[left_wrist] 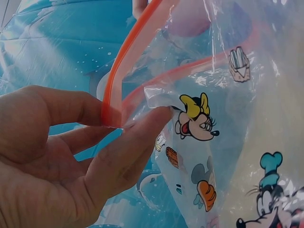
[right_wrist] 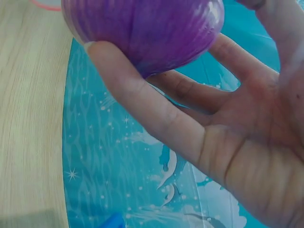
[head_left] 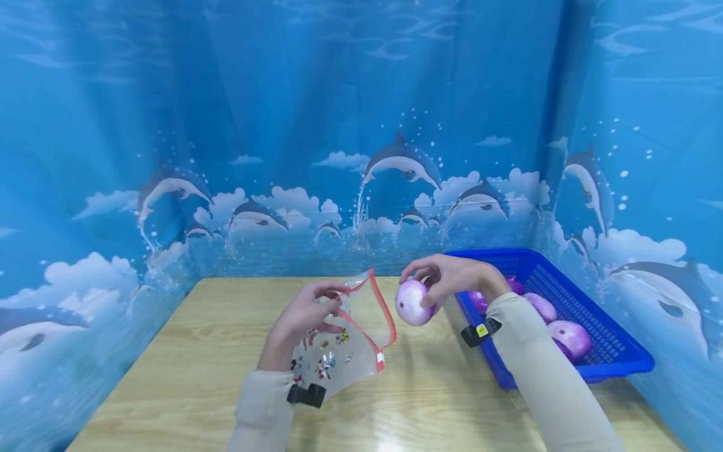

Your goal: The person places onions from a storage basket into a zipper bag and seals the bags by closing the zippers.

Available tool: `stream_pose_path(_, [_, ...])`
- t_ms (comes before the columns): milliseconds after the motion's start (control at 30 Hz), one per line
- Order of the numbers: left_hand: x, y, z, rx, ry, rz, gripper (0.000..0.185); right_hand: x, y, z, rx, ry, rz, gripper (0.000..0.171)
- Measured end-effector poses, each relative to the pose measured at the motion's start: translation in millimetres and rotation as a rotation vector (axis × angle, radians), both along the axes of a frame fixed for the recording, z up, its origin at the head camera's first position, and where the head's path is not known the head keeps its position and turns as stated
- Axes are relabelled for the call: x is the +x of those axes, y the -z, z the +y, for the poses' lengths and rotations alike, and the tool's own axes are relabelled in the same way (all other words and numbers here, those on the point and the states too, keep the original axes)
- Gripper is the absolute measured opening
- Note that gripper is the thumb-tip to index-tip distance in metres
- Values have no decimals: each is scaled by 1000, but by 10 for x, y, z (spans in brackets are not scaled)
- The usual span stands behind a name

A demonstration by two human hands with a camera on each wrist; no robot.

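My left hand [head_left: 307, 314] pinches the rim of a clear zip bag [head_left: 344, 342] with an orange-red seal and cartoon prints, holding its mouth open above the wooden table [head_left: 198, 383]. In the left wrist view my thumb and fingers [left_wrist: 128, 142] grip the orange strip of the bag [left_wrist: 218, 142]. My right hand [head_left: 452, 279] holds a shiny purple onion [head_left: 413, 302] just right of the bag's mouth. The right wrist view shows the onion [right_wrist: 142, 28] resting against my fingertips [right_wrist: 118, 80].
A blue plastic basket [head_left: 610, 351] stands at the table's right side with several more purple onions [head_left: 570, 338] in it. Blue dolphin-print curtains [head_left: 361, 125] close in the table at the back and both sides.
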State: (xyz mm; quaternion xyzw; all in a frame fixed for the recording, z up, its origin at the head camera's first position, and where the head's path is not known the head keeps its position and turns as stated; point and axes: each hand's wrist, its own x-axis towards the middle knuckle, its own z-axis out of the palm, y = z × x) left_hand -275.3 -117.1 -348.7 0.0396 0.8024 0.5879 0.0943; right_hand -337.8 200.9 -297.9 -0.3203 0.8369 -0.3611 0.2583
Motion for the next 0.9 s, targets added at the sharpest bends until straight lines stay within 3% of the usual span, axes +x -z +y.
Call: stream_pose_path(900, [25,-16,18,-18,-13,13,33,77,-3,-320,-63,-86,97,58])
